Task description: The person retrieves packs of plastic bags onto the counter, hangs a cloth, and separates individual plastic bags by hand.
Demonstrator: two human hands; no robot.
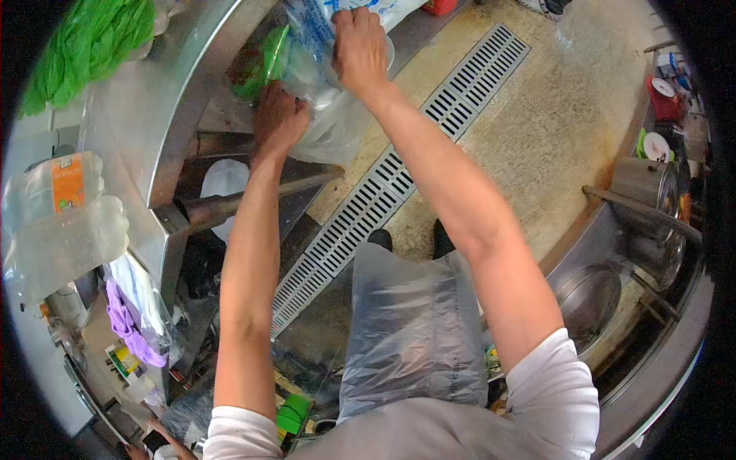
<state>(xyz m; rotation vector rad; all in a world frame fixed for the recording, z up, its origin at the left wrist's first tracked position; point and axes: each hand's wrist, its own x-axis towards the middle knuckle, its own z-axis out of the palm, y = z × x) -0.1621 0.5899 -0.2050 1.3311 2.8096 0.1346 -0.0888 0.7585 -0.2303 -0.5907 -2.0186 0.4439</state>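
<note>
A clear plastic bag with blue print (pixel 308 38) hangs beside the steel table's edge, and its loose lower part spreads toward the floor. My right hand (pixel 360 50) has its fingers closed on the upper part of this bag. Lower and to the left, my left hand (pixel 280 116) is curled against the clear plastic, with its fingertips partly hidden. Just above my left hand is a shiny green bag (pixel 274 54). A white rounded rim behind the plastic, by my right wrist, is mostly covered.
The steel table (pixel 126 130) on my left holds green netting (pixel 92 50) and clear plastic packaging (pixel 65 218). Purple gloves (pixel 130 322) hang below. A drain grate (pixel 399 172) crosses the floor. Metal pots (pixel 644 184) stand at right. Another person's hand shows at bottom left.
</note>
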